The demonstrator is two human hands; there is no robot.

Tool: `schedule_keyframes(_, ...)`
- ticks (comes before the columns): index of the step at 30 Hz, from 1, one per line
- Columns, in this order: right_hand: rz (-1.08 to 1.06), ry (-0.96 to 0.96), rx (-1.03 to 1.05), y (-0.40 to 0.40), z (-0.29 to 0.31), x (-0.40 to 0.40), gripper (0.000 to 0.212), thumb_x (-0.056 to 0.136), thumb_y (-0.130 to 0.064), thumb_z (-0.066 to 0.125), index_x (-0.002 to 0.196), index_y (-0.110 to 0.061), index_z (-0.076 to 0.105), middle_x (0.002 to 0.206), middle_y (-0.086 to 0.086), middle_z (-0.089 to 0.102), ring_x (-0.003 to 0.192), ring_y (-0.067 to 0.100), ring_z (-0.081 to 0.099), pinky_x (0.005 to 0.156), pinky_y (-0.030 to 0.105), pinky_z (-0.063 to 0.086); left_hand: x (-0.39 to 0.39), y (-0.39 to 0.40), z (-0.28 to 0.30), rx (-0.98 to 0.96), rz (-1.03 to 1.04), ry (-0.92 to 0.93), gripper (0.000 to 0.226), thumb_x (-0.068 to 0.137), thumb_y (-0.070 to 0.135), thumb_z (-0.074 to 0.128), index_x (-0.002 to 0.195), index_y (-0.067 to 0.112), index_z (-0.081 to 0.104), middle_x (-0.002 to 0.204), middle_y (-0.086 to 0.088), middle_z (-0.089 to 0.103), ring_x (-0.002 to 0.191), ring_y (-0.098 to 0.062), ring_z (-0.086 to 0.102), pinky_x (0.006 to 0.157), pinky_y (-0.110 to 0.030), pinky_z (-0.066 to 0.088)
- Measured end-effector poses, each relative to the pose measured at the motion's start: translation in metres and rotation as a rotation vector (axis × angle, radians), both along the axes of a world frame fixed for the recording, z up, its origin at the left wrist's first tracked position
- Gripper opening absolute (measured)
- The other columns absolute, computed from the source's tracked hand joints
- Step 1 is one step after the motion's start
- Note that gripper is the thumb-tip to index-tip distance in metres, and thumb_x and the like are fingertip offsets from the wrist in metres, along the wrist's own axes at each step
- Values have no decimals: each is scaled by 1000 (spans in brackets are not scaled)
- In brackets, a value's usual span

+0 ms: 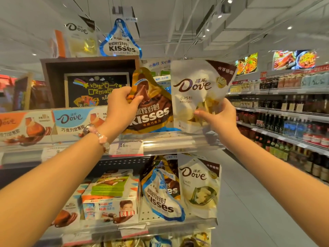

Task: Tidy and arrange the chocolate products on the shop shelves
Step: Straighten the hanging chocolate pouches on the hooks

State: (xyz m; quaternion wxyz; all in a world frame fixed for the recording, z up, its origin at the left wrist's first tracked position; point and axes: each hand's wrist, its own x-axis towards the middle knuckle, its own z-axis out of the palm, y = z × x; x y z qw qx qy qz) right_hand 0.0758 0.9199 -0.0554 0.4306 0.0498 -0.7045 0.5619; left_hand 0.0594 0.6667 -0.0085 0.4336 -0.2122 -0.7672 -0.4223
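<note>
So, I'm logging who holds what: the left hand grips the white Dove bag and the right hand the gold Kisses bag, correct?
No, they are swapped. The head view shows the left hand gripping the gold Kisses bag and the right hand holding the white Dove bag.

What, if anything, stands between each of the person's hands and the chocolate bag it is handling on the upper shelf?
Nothing visible. The left hand already grips the gold Hershey's Kisses bag at its left edge, and the right hand grips the white Dove bag at its lower right. Both bags stand side by side on the upper shelf.
</note>
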Motion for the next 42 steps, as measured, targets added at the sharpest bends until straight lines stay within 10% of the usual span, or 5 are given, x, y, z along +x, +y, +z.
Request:
schedule_keyframes(9,26,186,-55,-23,5,37,52,62,-21,86,103,-20,56,103,1,67,96,13,64,88,37,54,26,-23,8,29,51,107,26,84,28,62,80,2,64,78,-13,67,76,-25,64,72,-48,52)
schedule_keyframes(22,-48,-50,60,-57,-41,98,51,57,-35,86,99,-24,59,96,-7,69,88,8,66,82,39,55,77,-114,-50,-70,-145,-184,5,84,21,66,81,24,66,79,3,70,74,-12,67,67,-37,54)
schedule_keyframes(31,21,-105,124,-105,-110,131,44,58,-23,87,91,-18,59,85,-10,66,74,-8,61,63,8,45,102,-114,-113,-154,-458,-450,6,82,18,68,83,23,72,78,4,73,74,-9,69,67,-26,54)
schedule_keyframes(36,77,-226,148,-123,-159,141,41,66,-22,83,98,-12,60,94,3,68,90,19,65,79,47,53,111,-105,-140,-149,-589,-541,10,78,16,70,81,25,74,102,8,70,95,-8,65,82,-33,53)
schedule_keyframes(42,206,-242,116,-132,-181,141,40,71,-20,81,105,-15,62,102,-6,69,97,5,64,84,31,54,115,-93,-162,-222,-598,-657,29,66,38,70,75,11,73,80,-3,73,76,-17,70,70,-37,57)
